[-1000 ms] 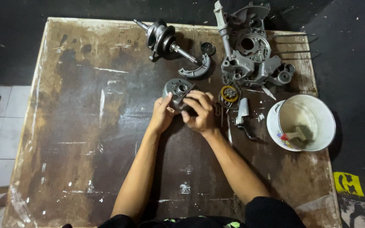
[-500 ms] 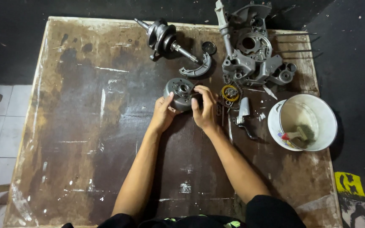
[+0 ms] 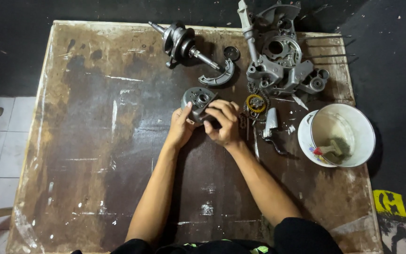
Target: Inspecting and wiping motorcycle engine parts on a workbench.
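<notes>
Round metal engine part (image 3: 197,100) between left hand (image 3: 182,128) and right hand (image 3: 223,123), fingers gripping.

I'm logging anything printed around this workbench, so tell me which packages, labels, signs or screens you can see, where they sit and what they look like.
Yellow patch with dark marks: on the floor past the table's near right corner, roughly rectangular.
White bucket: on the table's right edge, round, with a small coloured print low on its outer wall.
No packages or screens show.

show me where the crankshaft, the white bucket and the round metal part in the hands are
crankshaft (image 3: 183,43): head view, on its web.
white bucket (image 3: 363,129): head view, on its right rim.
round metal part (image 3: 198,99): head view, on its top face.
</notes>
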